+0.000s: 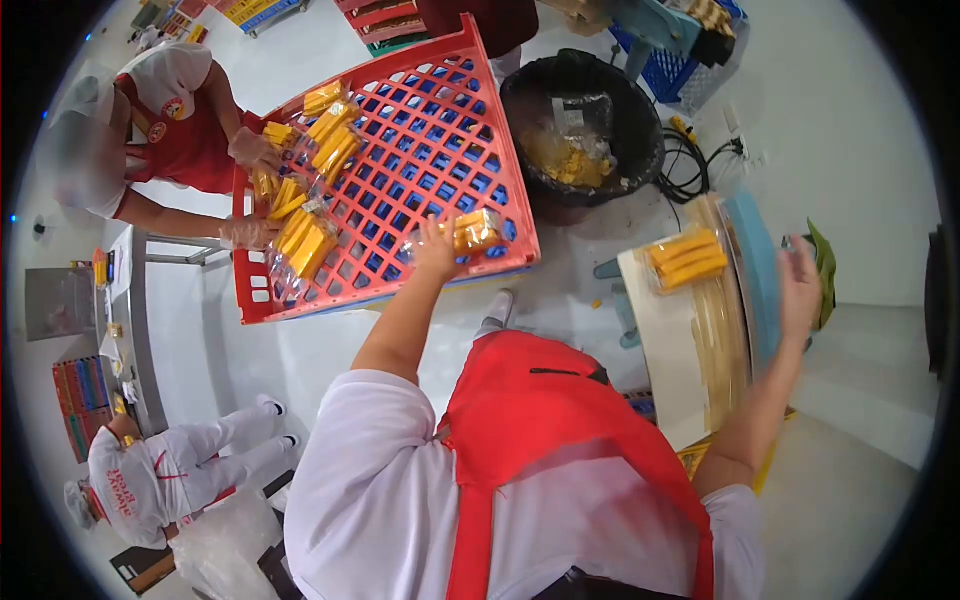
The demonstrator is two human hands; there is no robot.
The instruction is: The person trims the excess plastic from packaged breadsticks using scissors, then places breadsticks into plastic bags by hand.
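My left hand (436, 248) reaches over the red plastic crate (487, 75) and grips the near end of a clear pack of yellow sticks (477, 232), which lies low at the crate's right corner. Out to the right, my right hand (798, 285) is raised beside a blue machine panel (750, 270) and a green flap (822, 275). Motion blurs that arm, and I cannot make out how its fingers are set. Another pack of yellow sticks (688, 258) rests on the pale machine bed to the left of that hand.
A co-worker (185, 130) with gloved hands handles several yellow packs (305, 245) at the crate's left side. Behind the crate's right edge stands a black-lined bin (580, 130) with yellow scraps. Black cables (690, 165) hang by the wall. Another person (190, 465) works at lower left.
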